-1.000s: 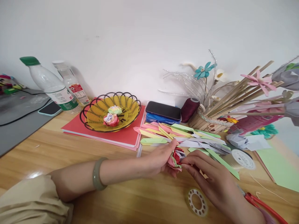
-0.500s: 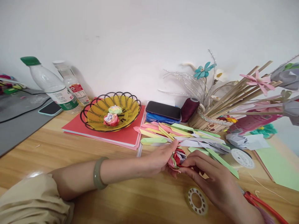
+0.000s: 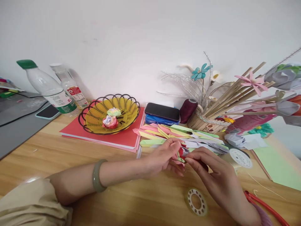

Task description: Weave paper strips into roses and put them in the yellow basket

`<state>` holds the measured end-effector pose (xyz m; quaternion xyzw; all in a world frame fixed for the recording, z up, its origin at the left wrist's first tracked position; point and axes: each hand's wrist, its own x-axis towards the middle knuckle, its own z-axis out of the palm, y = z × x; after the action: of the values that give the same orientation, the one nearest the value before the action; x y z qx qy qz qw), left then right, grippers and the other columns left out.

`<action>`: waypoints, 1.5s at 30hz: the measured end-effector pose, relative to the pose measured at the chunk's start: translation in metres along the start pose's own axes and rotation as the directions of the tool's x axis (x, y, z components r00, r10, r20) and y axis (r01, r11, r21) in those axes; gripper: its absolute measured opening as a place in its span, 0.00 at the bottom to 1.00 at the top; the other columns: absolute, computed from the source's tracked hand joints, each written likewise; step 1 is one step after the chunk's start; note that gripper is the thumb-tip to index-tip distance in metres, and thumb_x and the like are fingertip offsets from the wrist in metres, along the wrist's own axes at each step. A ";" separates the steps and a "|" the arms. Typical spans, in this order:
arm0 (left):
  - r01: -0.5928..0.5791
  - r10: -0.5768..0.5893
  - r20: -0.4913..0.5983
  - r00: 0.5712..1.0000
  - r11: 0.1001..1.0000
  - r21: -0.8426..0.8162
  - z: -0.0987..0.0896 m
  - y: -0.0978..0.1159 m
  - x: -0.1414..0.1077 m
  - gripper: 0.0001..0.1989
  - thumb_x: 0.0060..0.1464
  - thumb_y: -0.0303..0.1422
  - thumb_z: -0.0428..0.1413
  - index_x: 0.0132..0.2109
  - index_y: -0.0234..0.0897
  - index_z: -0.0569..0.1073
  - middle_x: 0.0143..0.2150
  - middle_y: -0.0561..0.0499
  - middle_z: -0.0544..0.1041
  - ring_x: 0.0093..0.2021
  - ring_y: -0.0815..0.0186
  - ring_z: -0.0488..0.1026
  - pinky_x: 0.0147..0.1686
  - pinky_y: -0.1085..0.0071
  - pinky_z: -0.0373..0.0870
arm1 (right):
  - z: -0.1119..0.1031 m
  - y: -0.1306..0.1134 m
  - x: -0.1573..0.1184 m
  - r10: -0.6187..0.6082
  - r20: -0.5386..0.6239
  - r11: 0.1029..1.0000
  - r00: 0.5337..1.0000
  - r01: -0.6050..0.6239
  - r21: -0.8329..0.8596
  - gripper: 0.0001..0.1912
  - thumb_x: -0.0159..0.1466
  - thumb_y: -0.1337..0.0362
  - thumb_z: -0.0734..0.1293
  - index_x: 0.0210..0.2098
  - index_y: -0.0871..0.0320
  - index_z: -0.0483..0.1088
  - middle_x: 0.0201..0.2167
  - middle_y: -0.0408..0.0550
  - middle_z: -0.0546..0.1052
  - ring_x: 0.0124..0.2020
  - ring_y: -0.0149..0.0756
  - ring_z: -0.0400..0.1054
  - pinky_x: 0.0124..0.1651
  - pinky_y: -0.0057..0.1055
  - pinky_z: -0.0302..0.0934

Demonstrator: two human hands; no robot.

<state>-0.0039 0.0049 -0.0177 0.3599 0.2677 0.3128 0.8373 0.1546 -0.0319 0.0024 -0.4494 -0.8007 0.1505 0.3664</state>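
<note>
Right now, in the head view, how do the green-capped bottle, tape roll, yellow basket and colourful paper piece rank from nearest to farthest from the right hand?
1. Paper piece: nearest, touched by the right hand.
2. Tape roll: close by, on the person's side of it.
3. Yellow basket: well to the left.
4. Green-capped bottle: farthest, left of the basket.

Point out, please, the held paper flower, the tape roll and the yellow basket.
Paper flower point(image 3: 180, 157), head view: folded petals.
Tape roll point(image 3: 203, 202), head view: white core, right side.
Yellow basket point(image 3: 129, 111), head view: bare inner wall, right side.
</note>
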 end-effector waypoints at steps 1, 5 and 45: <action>-0.009 0.009 0.012 1.000 1.000 -0.001 0.000 0.000 0.000 0.31 0.38 0.52 0.57 0.46 0.40 0.60 0.27 0.57 0.68 0.23 0.73 0.68 0.26 0.72 0.69 | -0.001 -0.001 0.000 -0.006 -0.011 1.000 1.000 0.006 0.002 0.05 0.62 0.68 0.61 0.32 0.54 0.68 0.29 0.43 0.71 0.30 0.30 0.67 0.32 0.25 0.62; -0.024 0.026 0.022 0.999 0.998 -0.054 0.000 0.001 0.001 0.27 0.43 0.53 0.53 0.43 0.37 0.63 0.25 0.55 0.69 0.20 0.74 0.67 0.20 0.76 0.67 | -0.006 -0.003 -0.001 -0.038 -0.105 0.999 0.994 0.035 -0.027 0.08 0.63 0.68 0.59 0.38 0.53 0.68 0.32 0.44 0.71 0.34 0.31 0.67 0.34 0.26 0.63; -0.032 0.064 0.073 0.995 0.928 -0.372 0.012 -0.001 -0.004 0.10 0.54 0.38 0.51 0.38 0.34 0.66 0.35 0.51 0.68 0.34 0.73 0.67 0.35 0.76 0.63 | -0.006 0.004 -0.004 -0.399 -0.020 0.848 0.917 0.361 -0.388 0.10 0.56 0.72 0.66 0.38 0.56 0.68 0.29 0.47 0.72 0.30 0.33 0.66 0.29 0.30 0.63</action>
<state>0.0014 -0.0038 -0.0104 0.2146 0.1595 0.3628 0.8927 0.1624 -0.0337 0.0027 -0.3506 -0.8681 -0.1041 0.3356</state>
